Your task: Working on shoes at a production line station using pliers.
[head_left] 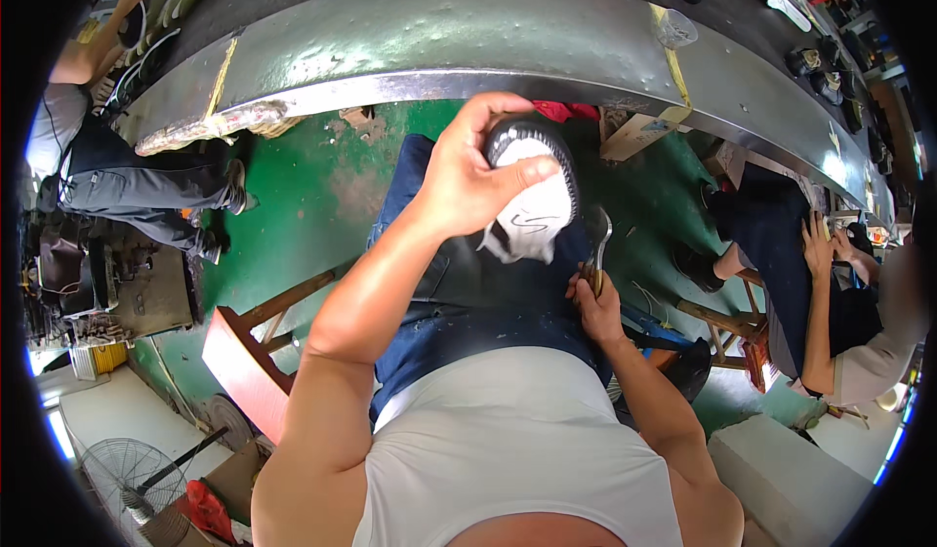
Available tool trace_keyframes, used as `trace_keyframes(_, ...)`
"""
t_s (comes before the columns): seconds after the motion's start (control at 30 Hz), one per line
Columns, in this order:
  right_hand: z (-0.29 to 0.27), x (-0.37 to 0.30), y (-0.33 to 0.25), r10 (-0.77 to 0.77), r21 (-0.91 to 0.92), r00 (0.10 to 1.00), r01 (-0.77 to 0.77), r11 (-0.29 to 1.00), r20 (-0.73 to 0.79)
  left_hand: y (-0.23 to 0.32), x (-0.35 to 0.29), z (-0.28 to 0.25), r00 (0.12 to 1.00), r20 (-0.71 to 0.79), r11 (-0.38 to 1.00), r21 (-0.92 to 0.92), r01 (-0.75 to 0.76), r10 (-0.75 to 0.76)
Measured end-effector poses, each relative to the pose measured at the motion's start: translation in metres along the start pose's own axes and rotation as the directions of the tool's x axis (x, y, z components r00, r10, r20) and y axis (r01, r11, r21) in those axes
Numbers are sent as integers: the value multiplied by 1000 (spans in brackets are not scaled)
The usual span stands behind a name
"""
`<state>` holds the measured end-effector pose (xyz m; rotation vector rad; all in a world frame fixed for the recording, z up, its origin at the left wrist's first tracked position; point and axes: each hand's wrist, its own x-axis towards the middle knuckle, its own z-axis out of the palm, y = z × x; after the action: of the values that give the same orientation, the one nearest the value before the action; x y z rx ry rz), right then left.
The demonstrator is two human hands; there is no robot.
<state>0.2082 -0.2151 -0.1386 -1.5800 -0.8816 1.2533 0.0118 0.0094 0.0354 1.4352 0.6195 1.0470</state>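
In front of my chest my left hand (457, 184) grips a black shoe upper (569, 162) with its underside turned up. The fingers wrap round its far end, and the thumb presses on the white sole side (535, 203). A pleated black edge runs round that white face, which bears a dark pen mark. Ragged white material hangs at its near end. Lower and to the right, my right hand (597, 313) is closed round the handle of a metal hand tool (601, 240). The tool's shiny curved head points up, apart from the shoe; its exact kind is unclear.
A metal-edged conveyor bench (439, 40) crosses ahead, with shoes along its far side and a clear plastic cup (675, 28) on its edge. Co-workers sit at left (146, 181) and right (781, 283). Wooden stools (249, 362), a fan (137, 479) and a pale block (781, 474) stand around.
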Motion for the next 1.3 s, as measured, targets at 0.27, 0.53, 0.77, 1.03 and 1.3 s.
trace_keyframes(0.27,-15,16,-69,94,-465,964,34,885,250,-169,-8,-12,618,-78,623,-122,773,-782)
trace_keyframes(0.53,-5,59,-106,-10,-634,870,368,680,494,-192,-91,-16,526,8,505,-267,821,-850)
trace_keyframes(0.77,31,110,-199,568,-888,690,269,374,449,-183,-105,-10,606,-144,623,-159,766,-782)
trace_keyframes(1.03,51,64,-90,110,-680,938,153,717,328,-161,-99,-21,614,-118,614,-333,716,-780)
trace_keyframes(1.3,46,65,-52,505,62,724,-598,799,470,-153,-83,-19,598,-24,553,-413,724,-801)
